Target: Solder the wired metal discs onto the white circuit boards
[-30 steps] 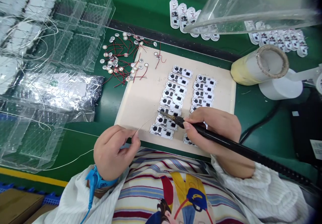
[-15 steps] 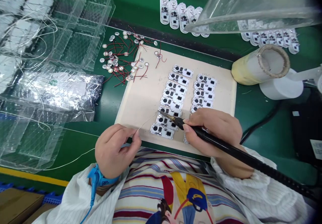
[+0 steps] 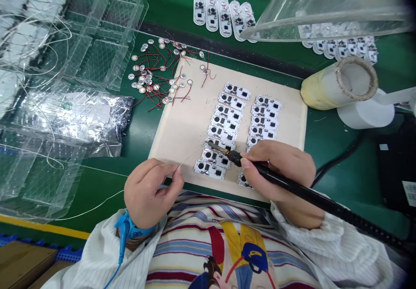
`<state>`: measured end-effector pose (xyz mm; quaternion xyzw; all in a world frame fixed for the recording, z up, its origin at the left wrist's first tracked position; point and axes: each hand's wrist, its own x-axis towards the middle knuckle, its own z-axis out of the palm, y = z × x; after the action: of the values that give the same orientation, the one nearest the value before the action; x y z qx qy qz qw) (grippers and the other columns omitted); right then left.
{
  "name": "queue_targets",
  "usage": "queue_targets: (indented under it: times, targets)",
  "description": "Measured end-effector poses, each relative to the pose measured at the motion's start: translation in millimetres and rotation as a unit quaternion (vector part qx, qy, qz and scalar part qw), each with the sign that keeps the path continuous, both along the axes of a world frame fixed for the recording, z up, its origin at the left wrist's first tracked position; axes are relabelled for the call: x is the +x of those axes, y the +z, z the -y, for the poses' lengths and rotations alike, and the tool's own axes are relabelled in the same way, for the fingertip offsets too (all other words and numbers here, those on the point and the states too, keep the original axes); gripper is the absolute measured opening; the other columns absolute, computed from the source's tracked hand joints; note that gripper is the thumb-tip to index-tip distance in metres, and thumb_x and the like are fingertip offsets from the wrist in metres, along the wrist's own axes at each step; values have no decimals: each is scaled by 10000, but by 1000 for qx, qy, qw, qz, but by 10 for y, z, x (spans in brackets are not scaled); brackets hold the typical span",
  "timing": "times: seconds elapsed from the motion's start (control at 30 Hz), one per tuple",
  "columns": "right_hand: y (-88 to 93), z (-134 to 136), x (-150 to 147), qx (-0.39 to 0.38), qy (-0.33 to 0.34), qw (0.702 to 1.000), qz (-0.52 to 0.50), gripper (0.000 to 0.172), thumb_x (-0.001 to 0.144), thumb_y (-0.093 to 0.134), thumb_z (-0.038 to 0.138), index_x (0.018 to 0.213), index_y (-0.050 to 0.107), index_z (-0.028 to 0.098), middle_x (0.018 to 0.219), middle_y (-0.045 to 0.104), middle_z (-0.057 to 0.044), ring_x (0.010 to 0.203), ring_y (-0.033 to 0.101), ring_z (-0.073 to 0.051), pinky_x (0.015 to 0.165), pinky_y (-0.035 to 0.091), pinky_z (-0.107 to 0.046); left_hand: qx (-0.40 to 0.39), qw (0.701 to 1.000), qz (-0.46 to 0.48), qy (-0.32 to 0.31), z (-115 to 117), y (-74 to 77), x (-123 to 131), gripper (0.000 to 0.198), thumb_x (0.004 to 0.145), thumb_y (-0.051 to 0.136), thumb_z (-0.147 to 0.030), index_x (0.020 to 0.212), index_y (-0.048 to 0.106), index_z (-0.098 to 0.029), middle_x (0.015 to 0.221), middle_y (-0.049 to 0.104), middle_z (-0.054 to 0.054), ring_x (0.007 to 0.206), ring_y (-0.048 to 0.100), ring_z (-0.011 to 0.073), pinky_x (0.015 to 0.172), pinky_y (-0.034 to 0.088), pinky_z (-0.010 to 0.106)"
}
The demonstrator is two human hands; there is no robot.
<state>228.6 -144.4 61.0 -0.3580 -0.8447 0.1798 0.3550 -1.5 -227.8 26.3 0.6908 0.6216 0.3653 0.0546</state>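
Observation:
My left hand (image 3: 152,193) pinches a thin solder wire (image 3: 191,154) between thumb and forefinger, a blue strap around its wrist. My right hand (image 3: 281,172) is closed around the black handle of a soldering iron (image 3: 276,175). The iron's tip and the wire's end meet, or nearly meet, at the left edge of a white circuit board (image 3: 224,145) low in the left column. Similar boards lie overlapping in two columns on a beige sheet (image 3: 178,128). My right hand partly hides the right column (image 3: 267,104).
Small metal discs with red wires (image 3: 148,79) lie scattered behind left. At left are clear plastic trays (image 3: 112,33) and a silvery bag (image 3: 97,124). A yellowish cylinder (image 3: 320,90) stands at right. Clear oval cases (image 3: 224,17) line the back, beneath a transparent hood (image 3: 325,11).
The oval cases at the back have shifted left and slightly farther away. The soldering iron and my right hand have moved very slightly right; my left hand is almost still.

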Motion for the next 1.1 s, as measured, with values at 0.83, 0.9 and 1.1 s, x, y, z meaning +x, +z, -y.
queue_targets:
  times: [0.83,0.9,1.1]
  targets:
    - [4,86,450,-112,-131,981,-93,113,793,693,176,857,695,269,746,671,-1,651,625,-181,566,505,-326,11,999,-22,-27,-75,147,138,77,760,688,-119,761,632,-171,591,569,-38,533,526,85,521,433,209]
    - [-65,88,587,-117,-142,977,-111,120,780,716,209,878,707,277,770,674,-8,677,628,-191,568,508,-330,1,998,-23,-50,-114,163,207,59,774,677,-125,761,636,-166,592,582,-31,533,533,89,518,432,209]
    - [-196,213,748,-111,-189,971,-92,156,768,713,197,910,682,254,813,689,-13,696,653,-184,546,505,-293,-25,996,-32,-82,-279,98,403,51,818,640,-139,768,648,-148,607,600,-5,543,533,101,532,431,221]
